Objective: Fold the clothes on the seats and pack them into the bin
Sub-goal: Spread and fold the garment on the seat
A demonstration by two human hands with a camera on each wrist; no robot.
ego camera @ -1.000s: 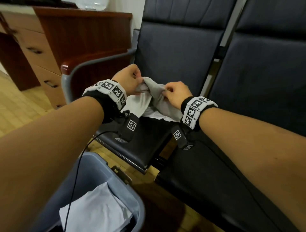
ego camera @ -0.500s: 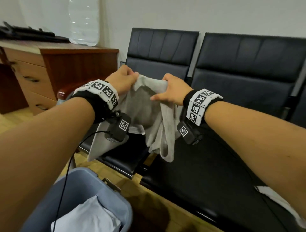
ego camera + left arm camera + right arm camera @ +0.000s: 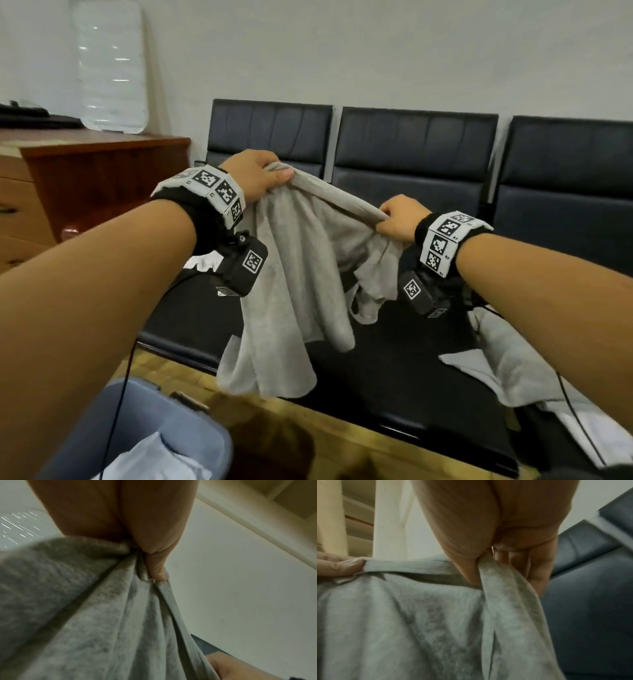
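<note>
A grey garment (image 3: 294,291) hangs in the air above the black seats (image 3: 394,359), held by its ribbed band. My left hand (image 3: 260,174) grips the band's left end, and my right hand (image 3: 394,219) pinches it lower on the right. In the left wrist view my fingers (image 3: 154,566) clamp the bunched grey garment (image 3: 85,615). The right wrist view shows my thumb and fingers (image 3: 471,566) pinching the grey garment (image 3: 393,615), with the other hand's fingertips at the left edge. A blue-grey bin (image 3: 164,428) stands at lower left, holding a folded white cloth (image 3: 150,459).
Another light grey garment (image 3: 513,363) lies on the seat at the right, under my right forearm. Something white (image 3: 202,263) lies on the left seat behind my left wrist. A wooden desk (image 3: 85,181) with drawers stands at the left, bearing a clear water bottle (image 3: 109,68).
Both hands have lifted the grey garment off the left seat and drawn apart, stretching its band between them. The camera has tilted up, showing the third seat and the garment at the right.
</note>
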